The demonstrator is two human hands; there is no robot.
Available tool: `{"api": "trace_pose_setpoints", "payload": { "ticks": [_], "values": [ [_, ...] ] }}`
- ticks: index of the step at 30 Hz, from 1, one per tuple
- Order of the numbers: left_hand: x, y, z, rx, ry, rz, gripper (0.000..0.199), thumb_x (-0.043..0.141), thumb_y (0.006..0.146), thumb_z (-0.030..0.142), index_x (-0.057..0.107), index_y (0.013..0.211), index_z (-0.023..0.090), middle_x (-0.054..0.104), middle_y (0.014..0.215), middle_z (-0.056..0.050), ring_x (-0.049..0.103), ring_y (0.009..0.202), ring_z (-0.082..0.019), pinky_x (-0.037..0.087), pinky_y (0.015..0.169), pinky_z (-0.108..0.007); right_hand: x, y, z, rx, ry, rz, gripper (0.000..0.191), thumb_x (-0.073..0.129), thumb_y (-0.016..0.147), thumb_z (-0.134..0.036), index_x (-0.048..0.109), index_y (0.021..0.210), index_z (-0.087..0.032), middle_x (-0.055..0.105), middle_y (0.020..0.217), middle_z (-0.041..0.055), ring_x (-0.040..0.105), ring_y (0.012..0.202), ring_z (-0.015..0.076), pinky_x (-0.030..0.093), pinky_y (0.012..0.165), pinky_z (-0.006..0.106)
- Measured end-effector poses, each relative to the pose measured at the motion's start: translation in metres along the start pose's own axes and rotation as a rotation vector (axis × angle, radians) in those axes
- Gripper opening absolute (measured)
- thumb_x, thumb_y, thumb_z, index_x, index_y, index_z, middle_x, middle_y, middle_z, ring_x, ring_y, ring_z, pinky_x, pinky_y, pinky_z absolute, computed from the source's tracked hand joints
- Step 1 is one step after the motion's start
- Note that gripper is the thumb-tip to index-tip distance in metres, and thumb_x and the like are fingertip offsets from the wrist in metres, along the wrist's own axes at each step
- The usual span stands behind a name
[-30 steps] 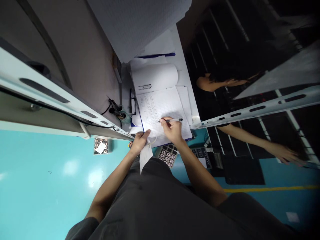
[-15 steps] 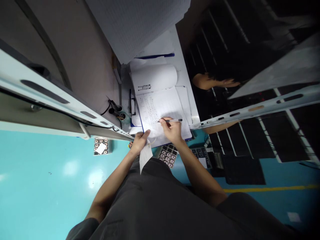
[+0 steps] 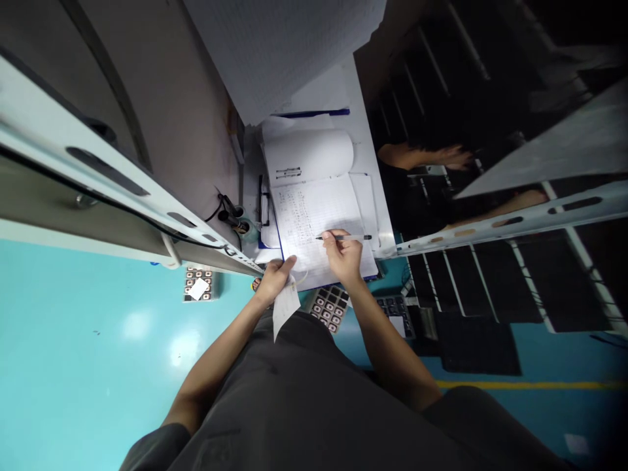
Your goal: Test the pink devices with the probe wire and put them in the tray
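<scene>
My right hand (image 3: 345, 260) is closed around a pen (image 3: 362, 237), its tip over the written page. Beneath it lies an open binder of paper forms (image 3: 314, 203), with handwriting in columns on the left part of the sheet and a metal clip near the fold. At the binder's lower left corner, my left hand (image 3: 275, 280) grips a white paper tag (image 3: 286, 307) that hangs down with a string loop at its top. The thumb points toward the page. Whether the pen tip touches the paper I cannot tell.
Metal rails slope along both sides, a slotted one (image 3: 147, 190) at left. A pen holder (image 3: 243, 226) stands left of the binder. Trays of small parts (image 3: 330, 307) sit below the shelf. To the right, a co-worker's arm (image 3: 422, 157) reaches among dark panels.
My right hand has shifted slightly right with the pen, which lies more level. The co-worker's arms have moved, a second forearm now showing behind the right rail. My left hand stays nearly still.
</scene>
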State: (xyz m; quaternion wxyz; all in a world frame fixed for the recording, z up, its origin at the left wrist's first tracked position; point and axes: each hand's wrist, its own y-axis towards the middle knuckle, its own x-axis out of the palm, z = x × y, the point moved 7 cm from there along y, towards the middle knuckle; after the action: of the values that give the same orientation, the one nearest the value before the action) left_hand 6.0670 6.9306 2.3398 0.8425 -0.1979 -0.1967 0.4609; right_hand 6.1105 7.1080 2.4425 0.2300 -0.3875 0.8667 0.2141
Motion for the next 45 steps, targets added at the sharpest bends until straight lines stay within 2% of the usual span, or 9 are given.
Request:
{"api": "trace_pose_setpoints", "payload": {
  "ticks": [11,28,45],
  "values": [
    [-0.0001,0.0009,-0.0017,-0.005,-0.004,0.001,0.063,0.067,0.073,0.072,0.032,0.053,0.024,0.028,0.053,0.005,0.027,0.054,-0.01,0.022,0.055,-0.029,0.0002,0.0009,0.0047,0.01,0.004,-0.008,0.043,0.058,0.095,-0.058,0.067,0.08,-0.018,0.063,0.062,0.0021,0.059,0.058,0.0156,0.045,0.054,0.026],
    [0.0003,0.0022,-0.0039,-0.005,-0.01,-0.006,0.063,0.068,0.073,0.072,0.033,0.053,0.024,0.028,0.052,0.005,0.026,0.054,-0.01,0.021,0.054,-0.029,0.001,0.002,0.0053,0.021,0.0,-0.017,0.043,0.057,0.095,-0.057,0.066,0.079,-0.018,0.058,0.06,-0.0005,0.051,0.052,0.0129,0.039,0.052,0.025],
    [0.001,0.003,-0.0042,-0.002,0.004,-0.013,0.063,0.066,0.075,0.072,0.033,0.053,0.024,0.029,0.052,0.005,0.027,0.052,-0.01,0.022,0.053,-0.029,0.0011,0.0024,0.0078,0.017,-0.016,-0.018,0.043,0.057,0.095,-0.055,0.067,0.078,-0.017,0.06,0.061,0.0005,0.053,0.053,0.0133,0.04,0.052,0.026]
  ]
}}
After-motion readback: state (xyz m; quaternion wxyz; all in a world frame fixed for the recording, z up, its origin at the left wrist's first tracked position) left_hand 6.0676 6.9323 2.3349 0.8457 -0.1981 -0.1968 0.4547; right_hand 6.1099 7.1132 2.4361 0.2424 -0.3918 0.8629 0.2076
